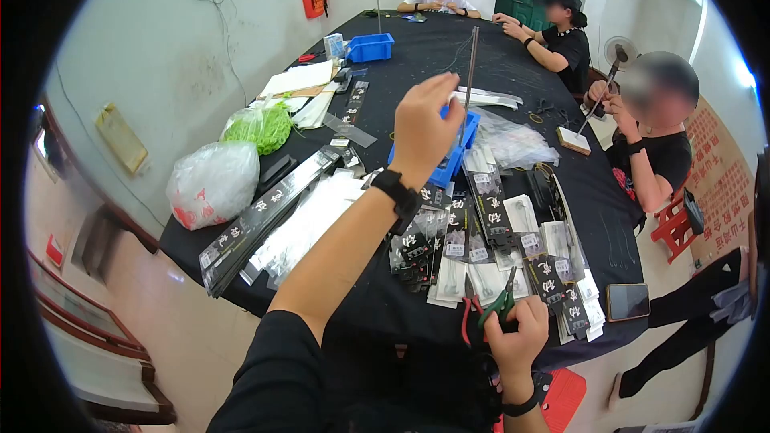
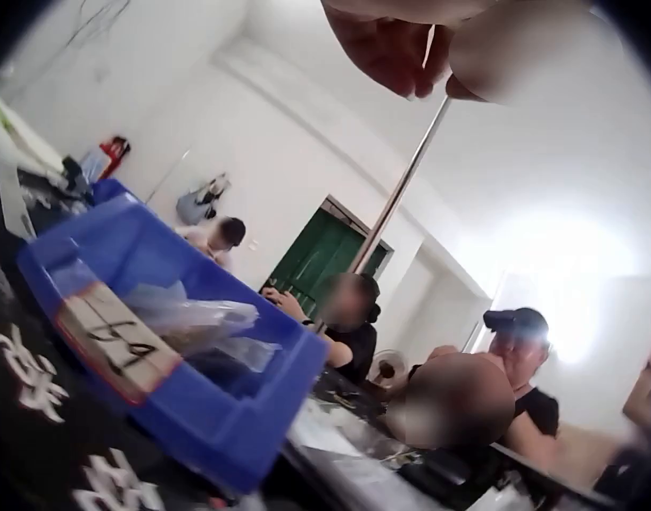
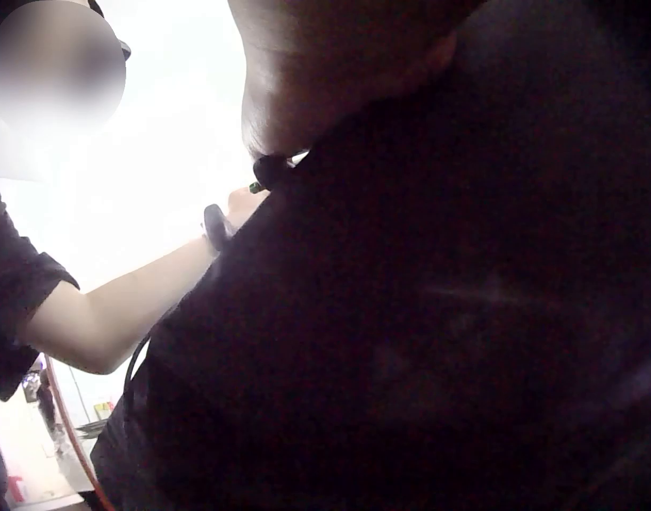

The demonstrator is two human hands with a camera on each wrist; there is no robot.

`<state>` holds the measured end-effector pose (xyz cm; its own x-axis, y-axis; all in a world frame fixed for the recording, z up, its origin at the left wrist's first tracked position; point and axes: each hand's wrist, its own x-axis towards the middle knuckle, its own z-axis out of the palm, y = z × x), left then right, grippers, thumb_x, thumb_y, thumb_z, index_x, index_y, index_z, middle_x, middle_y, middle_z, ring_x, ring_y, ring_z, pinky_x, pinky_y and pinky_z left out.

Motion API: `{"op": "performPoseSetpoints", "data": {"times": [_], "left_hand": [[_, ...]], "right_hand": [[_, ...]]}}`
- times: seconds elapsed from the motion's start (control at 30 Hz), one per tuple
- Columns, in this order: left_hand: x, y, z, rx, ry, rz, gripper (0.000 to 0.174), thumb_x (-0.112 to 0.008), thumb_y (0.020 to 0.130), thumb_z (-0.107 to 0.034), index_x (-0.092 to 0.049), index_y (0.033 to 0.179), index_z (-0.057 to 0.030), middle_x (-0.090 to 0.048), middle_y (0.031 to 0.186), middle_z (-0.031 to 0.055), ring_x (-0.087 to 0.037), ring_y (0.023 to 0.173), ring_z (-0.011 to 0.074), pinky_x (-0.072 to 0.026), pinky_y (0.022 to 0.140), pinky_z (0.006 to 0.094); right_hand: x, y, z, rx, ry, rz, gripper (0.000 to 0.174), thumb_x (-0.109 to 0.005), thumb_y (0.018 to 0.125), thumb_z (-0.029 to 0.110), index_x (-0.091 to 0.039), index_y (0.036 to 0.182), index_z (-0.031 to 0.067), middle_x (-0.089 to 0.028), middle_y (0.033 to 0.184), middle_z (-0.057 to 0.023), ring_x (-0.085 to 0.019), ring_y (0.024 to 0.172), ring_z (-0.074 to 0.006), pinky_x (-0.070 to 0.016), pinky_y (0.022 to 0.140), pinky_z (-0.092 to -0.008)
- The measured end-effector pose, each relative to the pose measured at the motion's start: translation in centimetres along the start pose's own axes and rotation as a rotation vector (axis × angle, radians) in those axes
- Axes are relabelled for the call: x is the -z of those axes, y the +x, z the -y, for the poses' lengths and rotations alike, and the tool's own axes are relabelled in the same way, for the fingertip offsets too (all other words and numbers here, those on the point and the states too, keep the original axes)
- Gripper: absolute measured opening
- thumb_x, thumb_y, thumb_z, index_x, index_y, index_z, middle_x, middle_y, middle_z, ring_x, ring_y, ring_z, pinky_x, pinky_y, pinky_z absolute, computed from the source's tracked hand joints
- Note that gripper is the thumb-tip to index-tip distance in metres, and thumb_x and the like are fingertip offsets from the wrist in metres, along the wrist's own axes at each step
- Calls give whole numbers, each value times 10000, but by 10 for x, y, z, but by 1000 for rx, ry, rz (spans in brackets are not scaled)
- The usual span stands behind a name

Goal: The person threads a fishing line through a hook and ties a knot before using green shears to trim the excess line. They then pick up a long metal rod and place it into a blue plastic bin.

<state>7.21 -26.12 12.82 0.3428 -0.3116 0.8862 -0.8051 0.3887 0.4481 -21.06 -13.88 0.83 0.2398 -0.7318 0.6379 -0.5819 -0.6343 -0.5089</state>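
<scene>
My left hand is raised over the table, fingers bent toward a thin upright metal rod. In the left wrist view, the thumb and fingertips come close together, overlapping the rod's upper end; I cannot tell whether they pinch something thin. Behind this hand stands a blue bin with clear plastic bags inside and a marked label on its front. At the near table edge, my right hand grips green-handled pliers, tips pointing away. Red-handled pliers lie just left of them. Dark cloth fills most of the right wrist view.
Black printed packages and small white packets cover the near table. Plastic bags lie at left, clear sleeves right of the bin. A phone rests at the right corner. Several people sit around the black-covered table.
</scene>
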Motion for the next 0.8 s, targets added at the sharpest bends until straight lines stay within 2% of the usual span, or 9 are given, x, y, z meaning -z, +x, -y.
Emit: {"op": "performPoseSetpoints", "data": {"times": [0.03, 0.07, 0.17, 0.3, 0.33, 0.4, 0.5, 0.6, 0.8], "left_hand": [[3, -6, 1, -225, 210, 19, 234, -648, 799, -71, -721, 1018, -35, -702, 1063, 115, -662, 894, 230, -534, 805, 315], [5, -16, 0, -178, 233, 92, 188, -628, 761, -63, -725, 922, -62, -701, 1029, 85, -631, 897, 291, -526, 797, 366], [9, -33, 4, -258, 317, 274, 139, -648, 752, -76, -726, 866, -80, -700, 998, 50, -618, 887, 241, -516, 767, 359], [11, -49, -6, -289, 420, 376, 72, -678, 733, -112, -716, 794, -102, -686, 995, 2, -567, 1058, 217, -386, 989, 482], [11, -51, -6, -284, 413, 369, 72, -678, 733, -112, -716, 794, -102, -686, 995, 2, -567, 1058, 217, -386, 989, 482], [8, -55, -7, -280, 446, 392, 74, -688, 724, -119, -713, 791, -100, -670, 1062, 39, -515, 1185, 254, -254, 1080, 594], [6, -59, -10, -240, 510, 404, 70, -690, 722, -121, -716, 783, -99, -643, 1136, 82, -453, 1282, 280, -161, 1111, 655], [7, -62, -10, -245, 497, 405, 68, -687, 718, -132, -719, 766, -96, -612, 1197, 128, -391, 1345, 298, -68, 1115, 688], [0, -70, 0, -251, 491, 392, 81, -681, 706, -148, -714, 725, -76, -568, 1258, 176, -304, 1406, 317, 7, 1121, 670]], "right_hand": [[1, 1, 1, -1, 4, 15, 316, -740, 612, 136, -431, 633, 70, -440, 711, -85, -459, 665, -286, -374, 585, -386], [3, 2, 2, 4, 0, 20, 316, -740, 612, 136, -431, 633, 70, -440, 711, -85, -459, 665, -286, -374, 585, -386], [13, 9, 9, -14, -10, 109, 306, -757, 633, 132, -459, 655, 65, -451, 730, -89, -486, 695, -292, -393, 606, -385], [29, 23, 15, -121, -59, 314, 281, -786, 680, 175, -537, 707, 48, -515, 777, -106, -554, 729, -311, -442, 635, -399], [31, 27, 16, -172, -72, 367, 285, -793, 692, 202, -559, 726, 43, -541, 789, -115, -579, 733, -319, -459, 639, -404], [37, 40, 20, -140, -178, 413, 294, -794, 698, 227, -573, 742, 39, -561, 804, -126, -595, 730, -326, -469, 635, -410], [36, 58, 25, -87, -343, 459, 324, -791, 709, 285, -583, 759, 42, -597, 777, -135, -621, 706, -340, -485, 617, -426], [32, 71, 27, -80, -377, 571, 328, -783, 721, 302, -569, 729, 54, -615, 658, -130, -633, 663, -341, -487, 608, -443], [21, 97, 42, -15, -591, 831, 315, -749, 761, 353, -690, 704, 49, -655, 676, -167, -670, 696, -342, -517, 620, -446]]}}
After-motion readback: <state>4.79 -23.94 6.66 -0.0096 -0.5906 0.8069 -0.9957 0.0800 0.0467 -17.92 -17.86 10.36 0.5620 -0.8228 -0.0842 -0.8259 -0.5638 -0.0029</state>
